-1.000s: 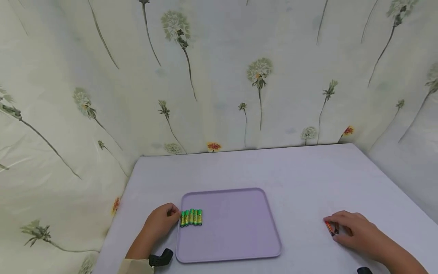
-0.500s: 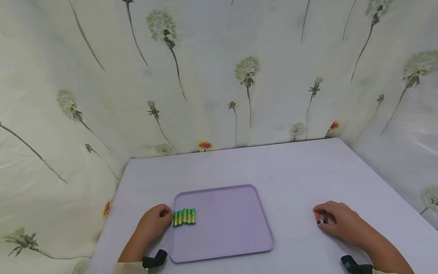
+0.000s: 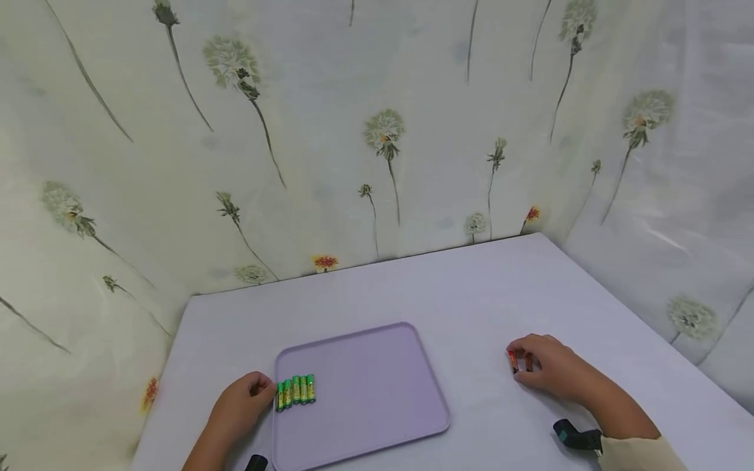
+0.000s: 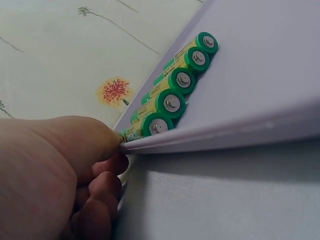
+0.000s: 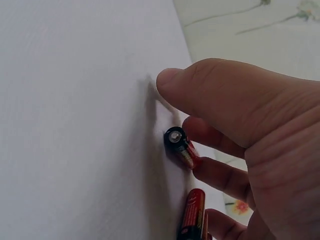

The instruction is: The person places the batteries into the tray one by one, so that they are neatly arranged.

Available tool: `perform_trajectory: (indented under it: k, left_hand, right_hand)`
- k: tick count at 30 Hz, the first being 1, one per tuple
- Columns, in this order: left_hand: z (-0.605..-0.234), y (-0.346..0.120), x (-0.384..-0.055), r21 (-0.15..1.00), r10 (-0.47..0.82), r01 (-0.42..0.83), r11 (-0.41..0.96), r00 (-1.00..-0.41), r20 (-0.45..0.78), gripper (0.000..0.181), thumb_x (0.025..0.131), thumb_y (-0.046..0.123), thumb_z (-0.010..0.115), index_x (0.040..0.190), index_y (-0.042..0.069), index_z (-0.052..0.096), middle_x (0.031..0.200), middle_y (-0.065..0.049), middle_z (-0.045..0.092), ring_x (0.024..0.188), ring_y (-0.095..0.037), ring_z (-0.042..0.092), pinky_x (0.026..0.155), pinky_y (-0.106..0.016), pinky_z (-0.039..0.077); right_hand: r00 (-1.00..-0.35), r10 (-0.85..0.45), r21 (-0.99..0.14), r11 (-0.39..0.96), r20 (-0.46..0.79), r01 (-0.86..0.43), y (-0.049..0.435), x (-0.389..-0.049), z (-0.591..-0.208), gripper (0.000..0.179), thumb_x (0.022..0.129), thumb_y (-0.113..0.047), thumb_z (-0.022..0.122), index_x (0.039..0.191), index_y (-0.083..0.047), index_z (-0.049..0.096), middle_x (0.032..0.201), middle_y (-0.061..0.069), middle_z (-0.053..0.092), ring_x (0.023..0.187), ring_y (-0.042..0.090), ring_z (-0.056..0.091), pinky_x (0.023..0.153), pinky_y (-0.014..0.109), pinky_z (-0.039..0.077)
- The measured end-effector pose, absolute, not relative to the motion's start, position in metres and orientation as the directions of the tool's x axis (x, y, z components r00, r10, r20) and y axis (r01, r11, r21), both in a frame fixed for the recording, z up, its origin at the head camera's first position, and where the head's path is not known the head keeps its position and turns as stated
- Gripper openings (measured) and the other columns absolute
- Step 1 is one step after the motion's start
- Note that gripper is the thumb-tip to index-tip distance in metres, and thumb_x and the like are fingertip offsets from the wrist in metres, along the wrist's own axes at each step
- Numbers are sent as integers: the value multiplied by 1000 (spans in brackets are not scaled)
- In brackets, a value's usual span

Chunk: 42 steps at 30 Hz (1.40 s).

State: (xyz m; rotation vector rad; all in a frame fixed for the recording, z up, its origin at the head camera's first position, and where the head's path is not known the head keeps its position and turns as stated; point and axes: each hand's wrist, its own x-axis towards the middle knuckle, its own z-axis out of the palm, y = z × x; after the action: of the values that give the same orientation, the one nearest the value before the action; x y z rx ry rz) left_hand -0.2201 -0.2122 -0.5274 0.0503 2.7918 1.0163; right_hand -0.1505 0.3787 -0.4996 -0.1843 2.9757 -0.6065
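Observation:
My left hand (image 3: 235,407) pinches the left rim of a lilac tray (image 3: 365,399). In the left wrist view its thumb lies on top of the rim, with fingers curled below. Several green-and-yellow batteries (image 4: 170,102) lie side by side in the tray, right beside that thumb. At the right, my right hand (image 3: 556,367) bends loosely over two red-and-black batteries on the table. One red-and-black battery (image 5: 179,145) is at the fingertips, its metal tip facing the thumb, which is held apart from it. A second such battery (image 5: 193,212) lies near the lower fingers.
A white table (image 3: 471,307) carries the tray and the batteries. Walls hung with dandelion-print cloth (image 3: 318,131) close it off at the back and sides. Black wrist devices (image 3: 574,437) sit at the wrists.
The head view has swung right, so everything sits further left in it. The two red-and-black batteries show more plainly side by side under my right hand. The left hand stays at the tray's rim.

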Motion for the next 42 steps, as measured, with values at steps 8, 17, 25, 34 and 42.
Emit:
perform_trajectory:
  k: [8, 17, 25, 34, 42]
  left_hand:
    - [-529, -213, -220, 646, 67, -40, 762, -988, -140, 15, 99, 33, 69, 92, 20, 67, 83, 4, 61, 80, -15, 53, 71, -34, 41]
    - [-530, -215, -223, 641, 49, -53, 765, -989, -141, 14, 98, 33, 70, 91, 21, 67, 85, 5, 63, 81, -15, 55, 73, -34, 42]
    - [-526, -216, -223, 633, 49, -48, 772, -990, -135, 15, 99, 33, 69, 93, 19, 68, 86, 5, 62, 82, -14, 54, 74, -35, 42]
    - [-528, -217, -224, 635, 53, -40, 771, -991, -127, 15, 98, 33, 70, 91, 20, 68, 86, 5, 63, 81, -14, 54, 73, -35, 43]
    - [-528, -218, -225, 649, 52, -42, 760, -991, -125, 14, 98, 33, 70, 91, 21, 68, 84, 5, 61, 81, -14, 54, 73, -34, 42]
  right_hand:
    - [-984, -169, -452, 883, -51, -129, 366, -163, -486, 46, 87, -26, 84, 128, -12, 68, 122, -2, 69, 115, 29, 62, 93, 49, 54]
    - [-979, -204, -529, 828, 22, -185, 338, -181, -477, 48, 90, -31, 84, 131, -13, 66, 122, -6, 67, 114, 24, 63, 94, 48, 54]
    - [-960, -268, -525, 807, 82, -270, 300, -198, -469, 45, 91, -27, 83, 131, -14, 66, 120, -10, 66, 113, 25, 63, 96, 49, 52]
    - [-938, -335, -549, 770, 86, -325, 257, -212, -460, 43, 93, -30, 81, 131, -16, 65, 119, -11, 65, 115, 27, 62, 96, 50, 51]
    - [-912, -398, -543, 747, 97, -383, 212, -225, -458, 45, 90, -26, 83, 130, -13, 66, 117, -11, 66, 113, 23, 62, 96, 45, 52]
